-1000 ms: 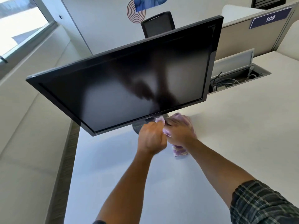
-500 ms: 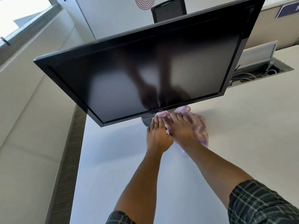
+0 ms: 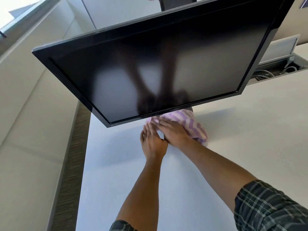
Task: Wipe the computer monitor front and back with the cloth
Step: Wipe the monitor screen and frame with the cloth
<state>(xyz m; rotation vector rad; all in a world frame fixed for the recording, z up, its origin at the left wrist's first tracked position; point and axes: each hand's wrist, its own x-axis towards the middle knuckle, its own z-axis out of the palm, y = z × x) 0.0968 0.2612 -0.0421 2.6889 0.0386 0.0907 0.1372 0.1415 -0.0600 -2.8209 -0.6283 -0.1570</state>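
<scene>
A black computer monitor (image 3: 166, 64) with a dark, switched-off screen stands on a white desk (image 3: 233, 139), its face turned toward me. A purple and white striped cloth (image 3: 191, 122) lies on the desk under the monitor's lower edge, over its base, which is hidden. My right hand (image 3: 175, 132) presses flat on the cloth with straight fingers. My left hand (image 3: 152, 140) lies just beside it, fingers straight, its tips touching the cloth's left edge. Both arms are mirrored faintly in the screen.
A cable trough (image 3: 275, 72) with wires and a raised flap runs along the desk behind the monitor at the right. A black chair back (image 3: 176, 3) shows above the monitor. A pale partition wall (image 3: 33, 114) borders the desk on the left.
Both hands have gone from curled around the bunched cloth to flat, spreading it out on the desk. The view has moved closer in under the monitor.
</scene>
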